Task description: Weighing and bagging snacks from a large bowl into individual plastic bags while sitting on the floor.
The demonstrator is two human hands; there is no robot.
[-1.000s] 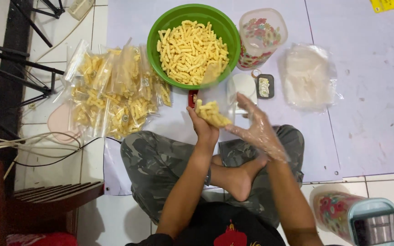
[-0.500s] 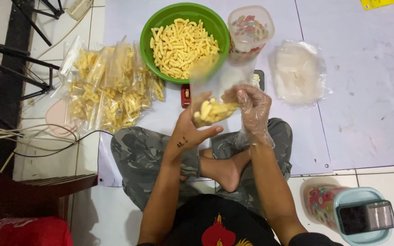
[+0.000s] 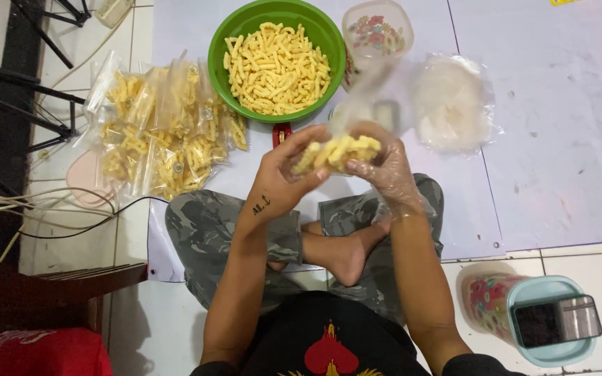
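Well to the left of the hands lies a heap of small clear plastic packets filled with yellow snack sticks [image 3: 161, 129]; they overlap too much to count, but there are many. Just ahead of the hands stands one round green plastic bowl [image 3: 221, 52] heaped with the same yellow sticks.

The bare left hand [image 3: 280, 184] curls round the small clear plastic bag of yellow snack sticks [image 3: 339, 150], fingers pinching its lower part from the left. The right hand [image 3: 388, 174], in a thin clear disposable glove, cups the bag from the right and below, fingers closed against it. The bag sits between both hands, above the crossed legs.

To do this well, I judge the bag should stay upright with its mouth held clear, so no sticks spill.

Beyond the right hand are one clear tub with a flowered print [image 3: 377, 31] and one stack of empty clear bags [image 3: 454, 104]. Behind the right arm stands one flowered container with a pale blue lid [image 3: 524, 317].
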